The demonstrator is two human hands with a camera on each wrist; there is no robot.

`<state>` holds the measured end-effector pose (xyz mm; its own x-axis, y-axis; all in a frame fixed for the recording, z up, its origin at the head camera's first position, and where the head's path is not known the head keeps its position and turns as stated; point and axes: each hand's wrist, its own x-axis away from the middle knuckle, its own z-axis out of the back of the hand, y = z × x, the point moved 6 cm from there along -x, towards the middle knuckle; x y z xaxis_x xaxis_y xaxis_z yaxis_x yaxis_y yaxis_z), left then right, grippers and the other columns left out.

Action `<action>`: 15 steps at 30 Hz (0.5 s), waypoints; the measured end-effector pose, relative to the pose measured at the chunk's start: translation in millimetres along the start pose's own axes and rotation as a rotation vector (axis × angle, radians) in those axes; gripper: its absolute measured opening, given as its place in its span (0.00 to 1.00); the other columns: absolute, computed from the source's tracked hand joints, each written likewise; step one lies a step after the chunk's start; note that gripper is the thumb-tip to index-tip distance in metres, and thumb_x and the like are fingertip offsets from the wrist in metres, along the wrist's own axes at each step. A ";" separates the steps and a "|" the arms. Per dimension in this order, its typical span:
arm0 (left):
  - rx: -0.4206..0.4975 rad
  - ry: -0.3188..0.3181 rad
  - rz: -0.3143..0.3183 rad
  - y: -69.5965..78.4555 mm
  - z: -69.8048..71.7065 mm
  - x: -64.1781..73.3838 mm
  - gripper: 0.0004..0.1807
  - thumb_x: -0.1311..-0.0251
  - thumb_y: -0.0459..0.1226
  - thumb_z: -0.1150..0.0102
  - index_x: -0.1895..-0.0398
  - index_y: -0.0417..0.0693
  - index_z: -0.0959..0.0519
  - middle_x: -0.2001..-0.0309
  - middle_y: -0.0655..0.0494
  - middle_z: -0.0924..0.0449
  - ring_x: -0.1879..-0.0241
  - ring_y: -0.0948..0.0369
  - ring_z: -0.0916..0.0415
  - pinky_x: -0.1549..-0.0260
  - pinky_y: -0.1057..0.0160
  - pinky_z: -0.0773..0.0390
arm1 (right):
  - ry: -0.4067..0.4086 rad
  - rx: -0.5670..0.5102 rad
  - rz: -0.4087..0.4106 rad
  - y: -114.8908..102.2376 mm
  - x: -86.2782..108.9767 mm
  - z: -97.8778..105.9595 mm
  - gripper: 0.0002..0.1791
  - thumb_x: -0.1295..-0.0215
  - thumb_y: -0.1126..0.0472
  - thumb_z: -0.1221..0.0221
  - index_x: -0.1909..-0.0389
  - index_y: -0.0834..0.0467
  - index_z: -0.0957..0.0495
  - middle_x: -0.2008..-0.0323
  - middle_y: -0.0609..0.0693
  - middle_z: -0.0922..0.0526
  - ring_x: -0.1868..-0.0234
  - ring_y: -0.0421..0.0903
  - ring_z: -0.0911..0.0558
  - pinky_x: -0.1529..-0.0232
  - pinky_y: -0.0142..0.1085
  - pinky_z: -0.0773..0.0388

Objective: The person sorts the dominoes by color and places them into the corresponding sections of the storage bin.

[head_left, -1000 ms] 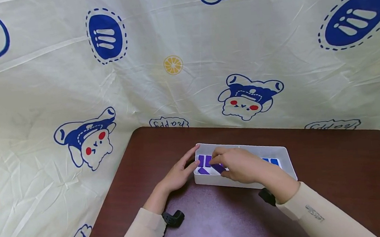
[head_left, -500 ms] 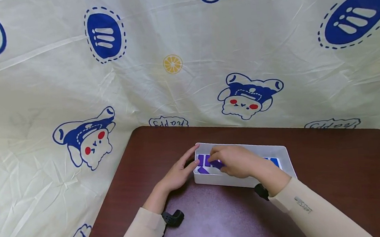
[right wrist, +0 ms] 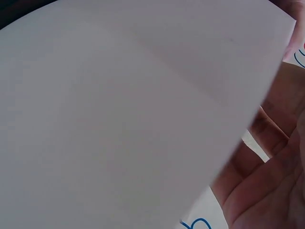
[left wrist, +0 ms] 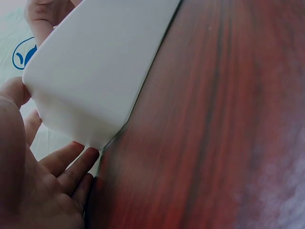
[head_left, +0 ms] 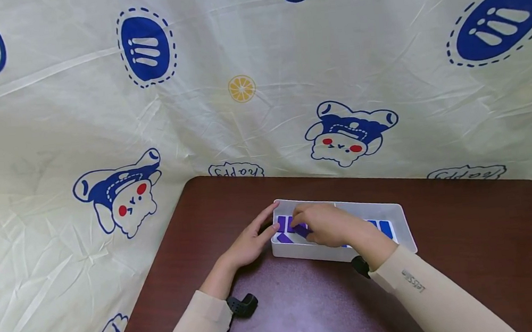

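A long white box (head_left: 317, 252) lies on the table with purple and blue pieces inside. My left hand (head_left: 247, 247) rests at its left end, fingers extended; in the left wrist view, thumb and fingertips touch the end wall. Reaching over the front wall, my right hand (head_left: 331, 226) pinches a purple block (head_left: 302, 230) between thumb and fingers, low inside the left half. Left of that block are more purple pieces (head_left: 282, 224), one of them slanted (head_left: 284, 238). In the right wrist view the box wall (right wrist: 119, 119) hides most of the work, with the right palm (right wrist: 271, 181) behind it.
Blue pieces (head_left: 385, 229) lie in the right half of the box, partly behind the right wrist. The dark brown table (head_left: 476, 252) has rounded far corners, and a printed white sheet (head_left: 254, 39) hangs behind it.
The right forearm has swung left, and the pinched purple block has shifted slightly left within the box. More blue pieces show at the right. The left hand has stayed in place.
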<state>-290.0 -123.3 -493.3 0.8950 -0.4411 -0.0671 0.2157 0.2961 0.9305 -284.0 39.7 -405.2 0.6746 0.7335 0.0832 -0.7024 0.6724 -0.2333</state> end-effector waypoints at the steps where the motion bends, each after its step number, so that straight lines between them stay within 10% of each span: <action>1: 0.002 0.001 -0.006 0.4 -0.1 0.0 0.33 0.20 0.51 0.51 0.18 0.76 0.47 0.20 0.54 0.40 0.22 0.50 0.38 0.26 0.40 0.37 | -0.004 -0.001 -0.001 0.5 -0.8 -0.8 0.20 0.39 0.68 0.29 0.45 0.58 0.14 0.46 0.55 0.16 0.46 0.54 0.16 0.41 0.50 0.17; 15: -0.016 0.014 0.028 -1.9 1.5 0.0 0.31 0.21 0.54 0.52 0.20 0.83 0.46 0.20 0.62 0.41 0.22 0.54 0.40 0.25 0.40 0.39 | -0.022 -0.009 -0.010 6.3 -6.3 -8.6 0.21 0.42 0.69 0.28 0.46 0.56 0.12 0.46 0.54 0.16 0.47 0.53 0.16 0.42 0.50 0.17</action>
<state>-290.9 -125.1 -494.6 0.9063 -0.4202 -0.0459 0.1962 0.3221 0.9262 -290.8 38.5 -415.6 0.6762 0.7290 0.1067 -0.6937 0.6787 -0.2413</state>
